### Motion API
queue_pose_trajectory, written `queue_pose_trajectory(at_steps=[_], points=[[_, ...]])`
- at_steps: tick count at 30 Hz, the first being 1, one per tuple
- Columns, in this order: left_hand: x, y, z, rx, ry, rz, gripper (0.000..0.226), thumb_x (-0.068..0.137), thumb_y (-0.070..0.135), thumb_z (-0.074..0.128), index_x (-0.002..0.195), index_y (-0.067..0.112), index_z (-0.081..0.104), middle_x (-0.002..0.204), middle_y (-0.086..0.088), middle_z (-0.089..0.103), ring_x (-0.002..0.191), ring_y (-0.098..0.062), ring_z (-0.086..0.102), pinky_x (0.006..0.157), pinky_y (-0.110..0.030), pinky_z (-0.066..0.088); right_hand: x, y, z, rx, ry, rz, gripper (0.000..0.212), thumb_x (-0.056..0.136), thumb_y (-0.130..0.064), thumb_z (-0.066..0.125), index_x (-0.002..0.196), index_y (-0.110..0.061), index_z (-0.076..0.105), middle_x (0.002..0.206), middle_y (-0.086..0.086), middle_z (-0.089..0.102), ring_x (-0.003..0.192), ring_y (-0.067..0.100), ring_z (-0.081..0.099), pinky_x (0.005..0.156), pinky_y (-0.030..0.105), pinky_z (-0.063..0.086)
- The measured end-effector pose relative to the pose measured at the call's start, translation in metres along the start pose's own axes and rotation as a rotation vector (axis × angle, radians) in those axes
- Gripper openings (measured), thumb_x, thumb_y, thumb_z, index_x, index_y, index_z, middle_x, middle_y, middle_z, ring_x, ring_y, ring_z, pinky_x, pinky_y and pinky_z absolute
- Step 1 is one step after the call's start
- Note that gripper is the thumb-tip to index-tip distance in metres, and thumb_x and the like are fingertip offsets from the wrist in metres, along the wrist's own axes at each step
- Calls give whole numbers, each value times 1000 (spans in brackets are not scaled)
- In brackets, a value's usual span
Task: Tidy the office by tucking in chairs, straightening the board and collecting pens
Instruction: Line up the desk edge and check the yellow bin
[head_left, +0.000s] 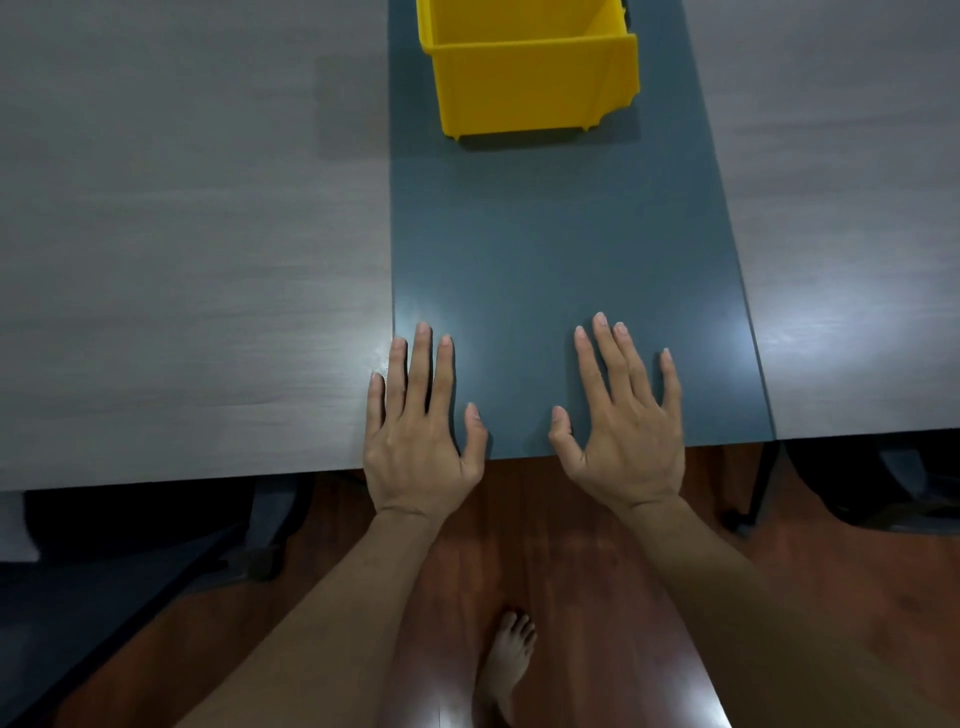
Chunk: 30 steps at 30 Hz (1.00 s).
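My left hand (421, 431) lies flat, palm down, at the near edge of the table, over the seam between the light grey top (182, 260) and the dark blue-grey middle strip (545, 249). My right hand (626, 421) rests flat on the same strip, fingers spread. Neither hand holds anything. A yellow plastic bin (535, 78) stands on the strip at the far end, its inside mostly out of view. No pens or board are in view. Dark chairs sit tucked under the table at the left (145, 525) and right (872, 483).
Another light grey tabletop (852, 234) lies to the right of the strip. Below the table edge is a reddish wooden floor (571, 597), with a bare foot (506, 665) on it. A chair's castor (732, 517) shows near the right table leg.
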<state>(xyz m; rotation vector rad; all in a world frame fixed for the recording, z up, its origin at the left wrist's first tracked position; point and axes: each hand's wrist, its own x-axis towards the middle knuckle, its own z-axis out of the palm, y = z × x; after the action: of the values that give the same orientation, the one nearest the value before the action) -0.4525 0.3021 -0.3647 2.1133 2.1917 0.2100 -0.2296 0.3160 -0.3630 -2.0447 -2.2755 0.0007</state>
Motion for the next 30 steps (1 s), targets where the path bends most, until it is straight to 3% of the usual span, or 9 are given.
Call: queue_pose_trajectory(at_steps=[22,25,27,30], points=[[3,-4,-11,-56,-119,9,82,107,57,36,174,27,-1,182,2,-11,169,-22,-10,137,-49,8,5,-5,-17,-9,-155,12,88,104,-66,32,172,-22,-1,181,-3,-6,168,16,-3,132,59,11],[6,-11,-31,-86,-285,51,90,103,69,36,172,34,-9,180,5,-22,167,-21,-20,137,-47,-2,5,-11,-33,29,-242,51,92,103,-73,30,172,-24,-7,181,-6,-12,167,14,-7,133,59,9],[19,-21,-59,-173,-486,63,89,101,72,37,171,40,-8,179,8,-26,166,-20,-23,137,-48,0,7,-22,-55,103,-326,120,100,98,-82,25,172,-22,-3,181,-6,-10,167,14,-6,133,55,13],[32,-34,-118,-352,-738,-2,77,104,68,41,171,43,11,182,9,-8,169,-17,-4,136,-46,11,4,-49,-104,244,-431,224,107,94,-88,20,172,-16,9,181,0,8,167,18,5,133,49,19]])
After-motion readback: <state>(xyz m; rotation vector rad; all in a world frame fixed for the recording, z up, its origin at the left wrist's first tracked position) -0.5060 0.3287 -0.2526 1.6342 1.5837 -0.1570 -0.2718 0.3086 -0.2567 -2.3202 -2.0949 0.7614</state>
